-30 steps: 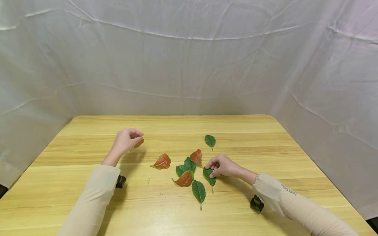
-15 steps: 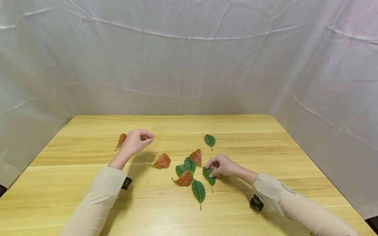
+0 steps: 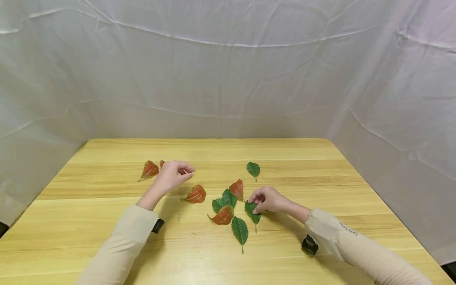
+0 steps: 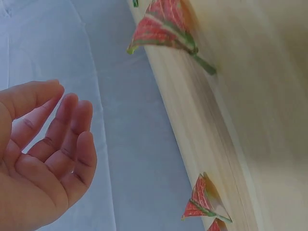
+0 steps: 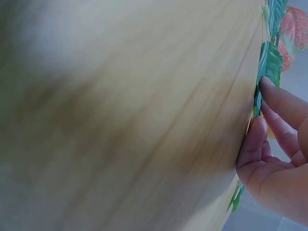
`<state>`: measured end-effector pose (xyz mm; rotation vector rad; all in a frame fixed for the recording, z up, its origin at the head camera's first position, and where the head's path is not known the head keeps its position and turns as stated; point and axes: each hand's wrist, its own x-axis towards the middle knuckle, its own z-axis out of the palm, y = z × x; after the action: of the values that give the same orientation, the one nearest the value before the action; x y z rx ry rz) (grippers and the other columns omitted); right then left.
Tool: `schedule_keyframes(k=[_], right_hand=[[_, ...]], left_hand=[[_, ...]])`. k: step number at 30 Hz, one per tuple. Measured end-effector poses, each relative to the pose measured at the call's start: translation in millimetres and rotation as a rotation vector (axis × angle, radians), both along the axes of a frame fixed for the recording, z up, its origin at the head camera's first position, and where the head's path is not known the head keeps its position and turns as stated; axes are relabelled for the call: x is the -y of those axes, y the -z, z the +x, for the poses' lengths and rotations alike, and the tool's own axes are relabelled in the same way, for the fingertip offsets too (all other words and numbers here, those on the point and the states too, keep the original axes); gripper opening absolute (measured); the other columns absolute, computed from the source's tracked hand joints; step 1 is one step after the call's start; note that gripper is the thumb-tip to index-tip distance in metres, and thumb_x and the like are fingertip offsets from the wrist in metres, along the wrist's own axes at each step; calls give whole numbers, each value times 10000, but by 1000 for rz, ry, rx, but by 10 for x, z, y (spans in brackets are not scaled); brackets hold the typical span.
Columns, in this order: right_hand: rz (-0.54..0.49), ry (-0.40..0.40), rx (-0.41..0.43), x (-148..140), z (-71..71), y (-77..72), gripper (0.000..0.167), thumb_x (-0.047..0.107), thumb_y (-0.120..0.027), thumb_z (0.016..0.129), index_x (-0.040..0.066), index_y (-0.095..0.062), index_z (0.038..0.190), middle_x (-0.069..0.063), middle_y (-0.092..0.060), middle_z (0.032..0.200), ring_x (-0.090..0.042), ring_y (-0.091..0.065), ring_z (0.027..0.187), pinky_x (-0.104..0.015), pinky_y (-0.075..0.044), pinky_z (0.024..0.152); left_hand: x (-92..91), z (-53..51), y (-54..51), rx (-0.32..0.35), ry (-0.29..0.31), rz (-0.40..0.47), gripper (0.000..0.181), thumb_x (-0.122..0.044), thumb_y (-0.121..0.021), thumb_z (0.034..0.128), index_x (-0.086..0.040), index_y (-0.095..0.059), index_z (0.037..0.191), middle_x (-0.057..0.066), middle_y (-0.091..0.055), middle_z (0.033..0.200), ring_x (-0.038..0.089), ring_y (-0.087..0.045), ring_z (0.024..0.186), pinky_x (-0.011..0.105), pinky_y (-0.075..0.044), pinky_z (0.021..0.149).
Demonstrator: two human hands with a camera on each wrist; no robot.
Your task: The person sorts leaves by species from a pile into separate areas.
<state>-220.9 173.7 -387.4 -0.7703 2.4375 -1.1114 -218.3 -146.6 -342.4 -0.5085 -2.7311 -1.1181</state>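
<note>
My left hand (image 3: 170, 176) hovers above the table, its fingers loosely bent with nothing between them. Behind it lie a red leaf (image 3: 149, 169) and another red leaf (image 3: 162, 163), mostly hidden by the hand. Just right of and nearer than that hand, a single red leaf (image 3: 195, 194) rests on the wood. With thumb and fingertips my right hand (image 3: 269, 200) pinches a green leaf (image 5: 270, 60) that lies on the table. Beside it is a loose group: a red leaf (image 3: 236, 189), a red leaf (image 3: 222, 216), and green leaves (image 3: 229, 197) partly covered by them.
Nearer the front lies a green leaf (image 3: 240, 230), and another green leaf (image 3: 253, 169) lies farther back. The wooden table (image 3: 199, 257) meets a white cloth backdrop (image 3: 221, 87) behind, with cloth at both sides. Small dark specks mark the wood near the middle.
My left hand has let go of a red leaf at the back left and moved right, uncovering red leaves there. My right hand has stayed on the green leaf.
</note>
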Motion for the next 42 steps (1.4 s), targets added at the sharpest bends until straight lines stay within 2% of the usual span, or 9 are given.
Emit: schedule_keyframes(k=[6, 12, 21, 24, 29, 32, 34, 37, 42], right_hand=[[-5, 2, 3, 1, 3, 6, 218, -82, -719, 655, -54, -653, 861, -6, -524, 668, -95, -438, 570, -180, -395, 510], [-2, 3, -2, 9, 7, 5, 220, -78, -723, 653, -50, -655, 861, -9, -530, 671, -95, -445, 577, -182, -400, 514], [-5, 3, 5, 19, 9, 4, 219, -79, -720, 656, -55, -652, 863, -13, -529, 669, -94, -444, 571, -181, -400, 513], [-6, 6, 8, 21, 8, 7, 219, -79, -720, 657, -55, -650, 863, -17, -531, 672, -96, -443, 573, -179, -398, 512], [-3, 6, 5, 19, 4, 14, 219, -74, -723, 658, -50, -651, 864, -13, -529, 673, -94, -442, 574, -178, -395, 512], [-3, 2, 2, 18, 2, 17, 217, -71, -723, 659, -49, -653, 863, -12, -529, 674, -93, -442, 573, -178, -395, 511], [-4, 1, 1, 18, 3, 16, 218, -70, -723, 659, -51, -652, 864, -12, -529, 674, -93, -443, 573, -179, -396, 511], [-5, -2, 0, 17, 6, 12, 217, -70, -722, 660, -53, -652, 864, -12, -528, 673, -93, -442, 571, -179, -395, 509], [-5, -3, -5, 19, 8, 9, 216, -72, -721, 662, -53, -651, 866, -14, -527, 675, -88, -438, 568, -178, -394, 511]], left_hand=[[-50, 55, 34, -9, 13, -13, 92, -44, -627, 814, -17, -681, 884, 94, -650, 875, 181, -574, 711, 299, -464, 588], [-98, 92, 85, 24, 50, -53, 109, -33, -634, 803, -9, -683, 897, 102, -643, 918, 175, -569, 717, 292, -455, 596], [-138, 107, 141, 150, 64, -145, 179, -75, -678, 779, -61, -687, 957, 94, -578, 1033, 194, -517, 807, 344, -452, 672], [-137, 104, 152, 185, 75, -156, 190, -74, -686, 773, -66, -688, 963, 101, -569, 1046, 183, -516, 772, 343, -453, 665], [-133, 94, 170, 250, 107, -162, 215, -66, -680, 777, -62, -682, 991, 103, -595, 1060, 138, -479, 620, 295, -427, 581], [-122, 80, 182, 267, 130, -174, 227, -55, -676, 775, -50, -678, 1002, 105, -620, 1045, 160, -537, 675, 301, -449, 591], [-117, 67, 190, 279, 139, -183, 231, -53, -675, 774, -46, -678, 1005, 108, -628, 1042, 202, -579, 802, 326, -474, 667], [-110, 46, 206, 287, 162, -200, 234, -60, -680, 772, -36, -679, 1005, 122, -629, 1044, 259, -571, 934, 373, -471, 753], [-92, 15, 220, 294, 185, -223, 223, -38, -684, 762, -35, -689, 985, 125, -628, 1045, 305, -537, 1010, 407, -445, 816]])
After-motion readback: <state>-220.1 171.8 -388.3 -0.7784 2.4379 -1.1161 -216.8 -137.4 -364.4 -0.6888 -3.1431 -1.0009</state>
